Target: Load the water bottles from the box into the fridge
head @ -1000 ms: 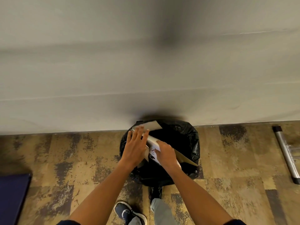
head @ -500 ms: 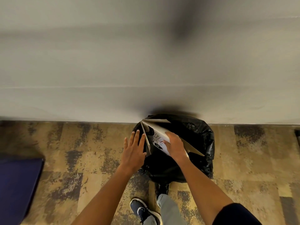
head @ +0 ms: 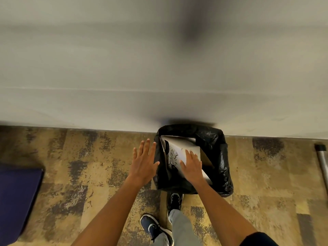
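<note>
Both hands are reaching over the black-lined bin [head: 218, 157] by the wall: the right hand [head: 192, 164] is pressing straight, spread fingers onto the flattened cardboard box [head: 179, 148] wedged inside, the left hand [head: 144, 161] is hovering open-fingered beside its rim.

A lined bin [head: 218, 157] stands on the floor [head: 88, 174] against the wall [head: 159, 68], a flattened box [head: 179, 148] tilted inside it. The right hand [head: 192, 166] rests flat on the box; the left hand [head: 144, 162] hovers just left of the bin's rim. Two shoes [head: 156, 228] stand before the bin. A cushion [head: 17, 197] lies far left, a metal leg [head: 322, 157] far right.
</note>
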The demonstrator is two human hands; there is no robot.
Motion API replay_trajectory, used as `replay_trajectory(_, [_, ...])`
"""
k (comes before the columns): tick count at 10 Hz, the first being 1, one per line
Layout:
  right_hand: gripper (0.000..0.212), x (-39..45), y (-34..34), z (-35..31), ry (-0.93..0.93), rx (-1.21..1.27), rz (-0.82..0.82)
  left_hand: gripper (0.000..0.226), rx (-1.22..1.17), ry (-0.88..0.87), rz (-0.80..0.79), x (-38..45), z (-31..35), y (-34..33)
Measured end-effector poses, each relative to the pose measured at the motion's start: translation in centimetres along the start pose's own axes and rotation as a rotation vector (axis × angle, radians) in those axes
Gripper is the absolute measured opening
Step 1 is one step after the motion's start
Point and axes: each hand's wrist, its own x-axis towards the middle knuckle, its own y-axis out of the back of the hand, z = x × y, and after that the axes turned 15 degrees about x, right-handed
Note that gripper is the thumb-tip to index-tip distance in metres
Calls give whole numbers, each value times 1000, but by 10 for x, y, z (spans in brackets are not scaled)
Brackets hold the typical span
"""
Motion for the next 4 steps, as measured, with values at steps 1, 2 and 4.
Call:
replay_trajectory(1, [58,-13,3,-5,10,-11,28,78,-16,2,5,-7,-2,8])
replay_trajectory(2, [61,-30,8,-21,16,-30,30,77,-42,29,5,-19,-5,20])
replay_trajectory(4, [73,-48,9,-71,157,-105,11,78,-80,111,73,-49,-22,35])
